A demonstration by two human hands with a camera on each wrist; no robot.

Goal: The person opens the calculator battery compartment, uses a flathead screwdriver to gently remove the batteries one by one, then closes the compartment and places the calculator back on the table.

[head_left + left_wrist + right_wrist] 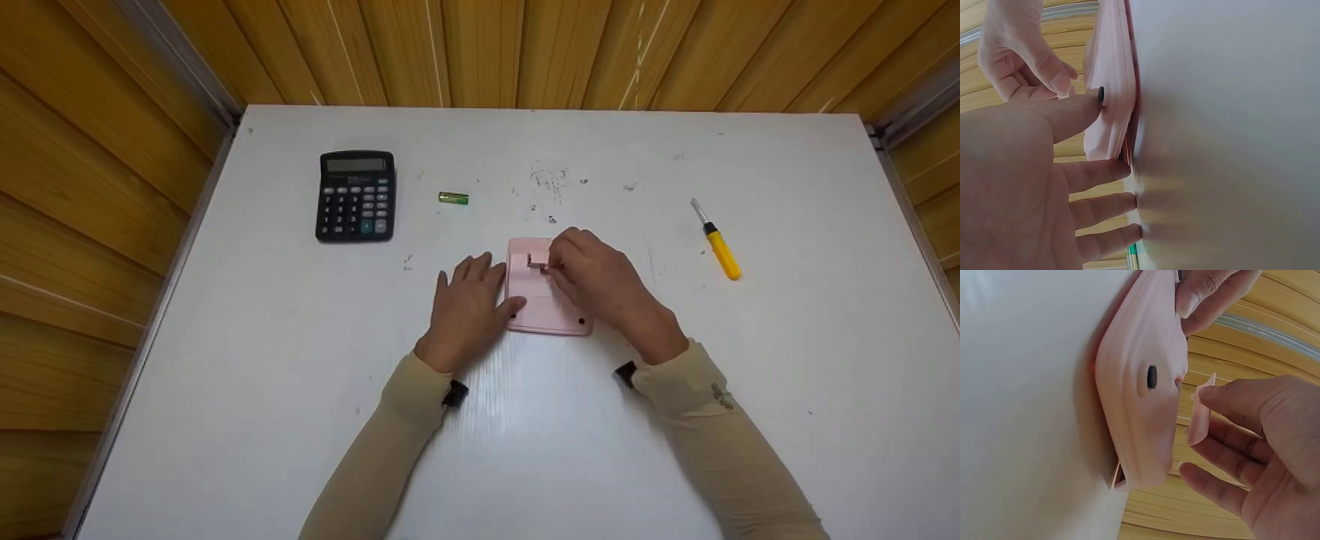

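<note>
Right grip point(596, 277) pinches a pink cover point(1201, 421) above an upturned device point(546, 321) centered on the table point(225, 360), left grip point(466, 306) spread at the device's left edge. Cover-handling appears underway; the next move likely calls for aligning it or setting it aside.

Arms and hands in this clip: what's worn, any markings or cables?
Left hand and right hand: no gloves. Left sleeve and right sleeve are long, plain tan fabric reaching the wrists. Dark print near the right cuff, unreadable. Small black device at the left wrist, another at the right. No cables visible.
</note>
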